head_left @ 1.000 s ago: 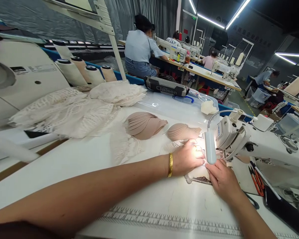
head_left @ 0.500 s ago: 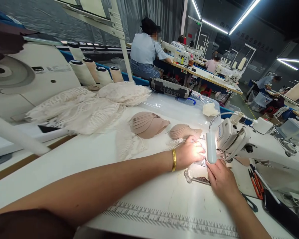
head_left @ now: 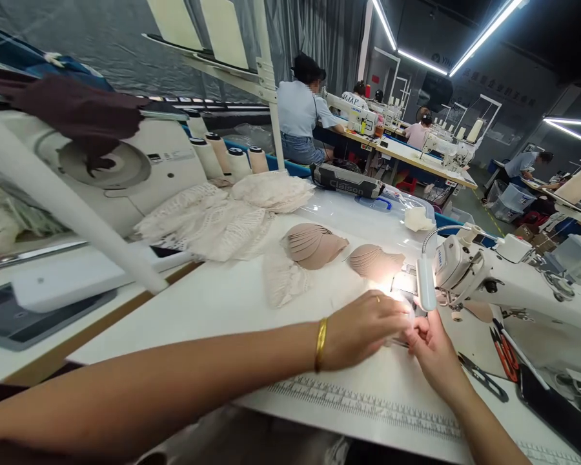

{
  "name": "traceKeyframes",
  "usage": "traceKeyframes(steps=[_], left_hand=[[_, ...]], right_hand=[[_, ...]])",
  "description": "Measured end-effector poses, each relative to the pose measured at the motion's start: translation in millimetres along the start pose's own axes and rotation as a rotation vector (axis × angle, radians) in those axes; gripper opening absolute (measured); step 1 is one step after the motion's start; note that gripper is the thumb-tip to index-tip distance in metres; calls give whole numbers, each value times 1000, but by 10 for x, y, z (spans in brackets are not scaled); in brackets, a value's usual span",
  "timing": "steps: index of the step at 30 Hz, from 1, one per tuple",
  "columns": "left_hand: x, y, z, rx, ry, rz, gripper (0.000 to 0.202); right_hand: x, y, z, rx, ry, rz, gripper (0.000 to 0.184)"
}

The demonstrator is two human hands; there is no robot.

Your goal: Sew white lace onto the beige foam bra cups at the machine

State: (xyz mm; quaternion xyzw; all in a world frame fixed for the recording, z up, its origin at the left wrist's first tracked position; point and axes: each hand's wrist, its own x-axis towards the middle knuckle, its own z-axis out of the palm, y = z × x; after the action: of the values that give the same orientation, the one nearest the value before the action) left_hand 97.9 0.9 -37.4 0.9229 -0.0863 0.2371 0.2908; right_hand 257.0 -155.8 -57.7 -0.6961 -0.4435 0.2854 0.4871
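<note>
My left hand [head_left: 363, 326], with a gold bangle on the wrist, and my right hand [head_left: 428, 349] meet in the glare under the sewing machine's lamp [head_left: 425, 290]. Both sets of fingers are pinched together on a small pale piece that the glare washes out. The white sewing machine [head_left: 494, 278] stands just to the right of them. Two stacks of beige bra cups [head_left: 314, 244] [head_left: 374, 261] lie beyond my left hand, with a bit of white lace [head_left: 283, 281] beside them.
A heap of white lace [head_left: 213, 216] and several thread cones [head_left: 230, 161] sit at the back left by a white machine [head_left: 126, 168]. Scissors [head_left: 481, 378] and red snips [head_left: 503, 345] lie at the right. Other people sew at tables behind.
The view has swung left and back. My hands have drawn toward me, away from the needle, and the lace-edged piece that lay flat under them is gone from sight.
</note>
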Motion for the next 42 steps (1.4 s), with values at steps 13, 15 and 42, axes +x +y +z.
traceKeyframes(steps=[13, 15, 42], left_hand=[[-375, 576, 290, -1476, 709, -848, 44], [-384, 592, 282, -1453, 567, -824, 44], [-171, 587, 309, -1583, 990, -904, 44]], right_hand=[[-760, -6, 741, 139, 231, -130, 33], [-743, -64, 675, 79, 201, -123, 35], [-587, -70, 678, 720, 245, 163, 90]])
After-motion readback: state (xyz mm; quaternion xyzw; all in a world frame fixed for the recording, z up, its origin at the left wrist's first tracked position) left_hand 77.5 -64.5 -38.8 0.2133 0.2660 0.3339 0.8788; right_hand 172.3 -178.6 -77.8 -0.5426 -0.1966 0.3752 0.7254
